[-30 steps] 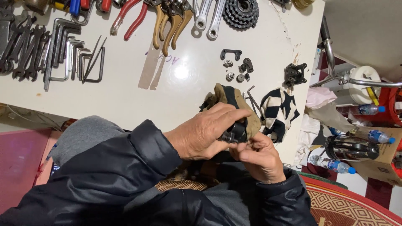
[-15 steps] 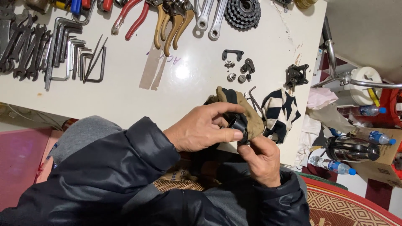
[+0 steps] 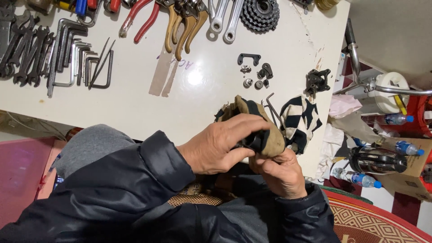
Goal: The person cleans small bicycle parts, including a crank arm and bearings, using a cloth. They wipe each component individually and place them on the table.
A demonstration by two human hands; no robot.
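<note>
1. Left hand (image 3: 216,150) was curled shut around a small black part (image 3: 253,143) wrapped in a tan rag (image 3: 265,130); the fingers (image 3: 245,123) lay over the top of the rag.
2. Right hand (image 3: 281,173) was closed from below, fingertips pinching the underside of the same part and rag; both hands were touching.
3. The part was held just off the near edge of the white worktop (image 3: 135,103), above the lap; most of it was hidden by rag and fingers.
4. Near it on the worktop: a black-and-white checked cloth (image 3: 301,119), a hex key (image 3: 270,104), loose small fittings (image 3: 254,76).
5. Risk, as judged: a piece slipping from the rag could fall to the lap or floor, since the grip sat beyond the worktop edge; a snagged rag could hide it.
</note>
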